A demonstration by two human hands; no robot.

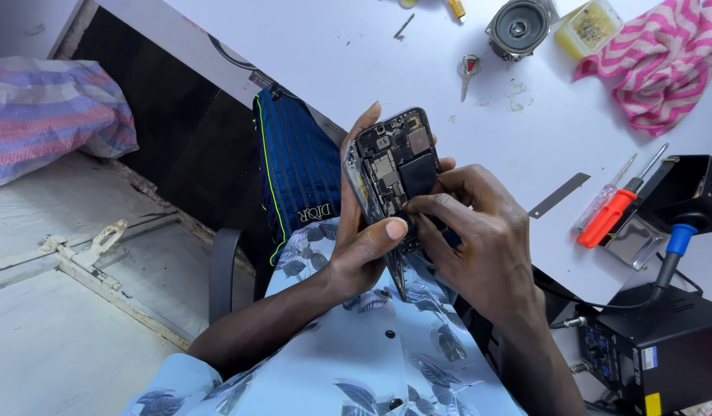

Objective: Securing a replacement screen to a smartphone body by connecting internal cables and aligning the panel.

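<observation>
An opened phone (394,166) with its back off shows a dark circuit board and battery. My left hand (364,246) grips it from the left side, thumb laid across its lower edge. My right hand (475,235) comes in from the right, its fingertips pinched together on the lower middle of the board; whether it holds a small part or tool there is hidden. The phone is held above my lap, in front of the white table (418,69) edge.
On the white table lie a red screwdriver (612,214), a clear-handled screwdriver (602,199), a metal strip (558,195), a key (468,71), a small speaker (518,27), a yellow box (589,27) and a pink zigzag cloth (660,58). A black rework station (656,347) stands at the right.
</observation>
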